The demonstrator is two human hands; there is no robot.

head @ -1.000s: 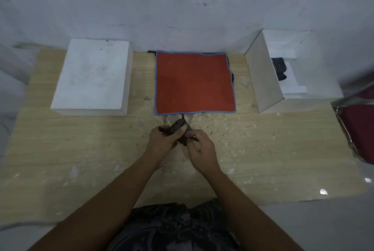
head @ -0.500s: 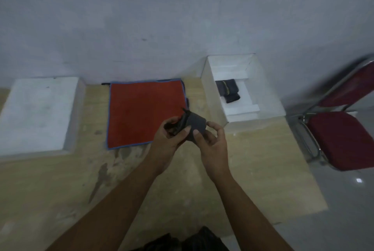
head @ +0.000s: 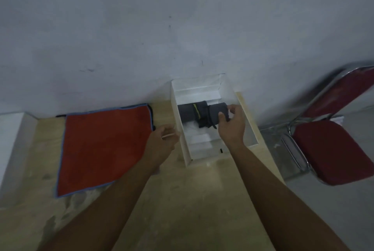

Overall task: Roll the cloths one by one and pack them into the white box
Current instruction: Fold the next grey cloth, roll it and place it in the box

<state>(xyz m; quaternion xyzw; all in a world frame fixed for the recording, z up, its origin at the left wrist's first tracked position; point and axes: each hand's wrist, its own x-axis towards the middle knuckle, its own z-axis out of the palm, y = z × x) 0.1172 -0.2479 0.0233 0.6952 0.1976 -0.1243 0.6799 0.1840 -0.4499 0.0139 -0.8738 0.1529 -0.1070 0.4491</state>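
The dark rolled cloth (head: 217,114), held in both hands above the tabletop (head: 182,200) half a second ago, is now down at the open white box (head: 174,101), carried by the right hand (head: 231,127) alone. That grip is curled round the roll's right end, thumb and fingers holding it. The left hand (head: 162,141) has let go. Its grip is slack and holds nothing, and it hangs just outside the box's left wall, to the left of the working grip.

Directly left of the right grip, touching the held roll end to end, a second dark roll (head: 189,114) with a yellow-green stripe already lies in the box. I cannot tell whether the held roll rests on the box floor or is just above it.

As I judge it, one cloth is packed and a second is about to be set down. Farther left of both grips, a red cloth (head: 105,147) lies flat and unrolled on the tabletop. A dark edge (head: 151,115) of at least one more cloth shows under its far corner, so some rolling is still to do.
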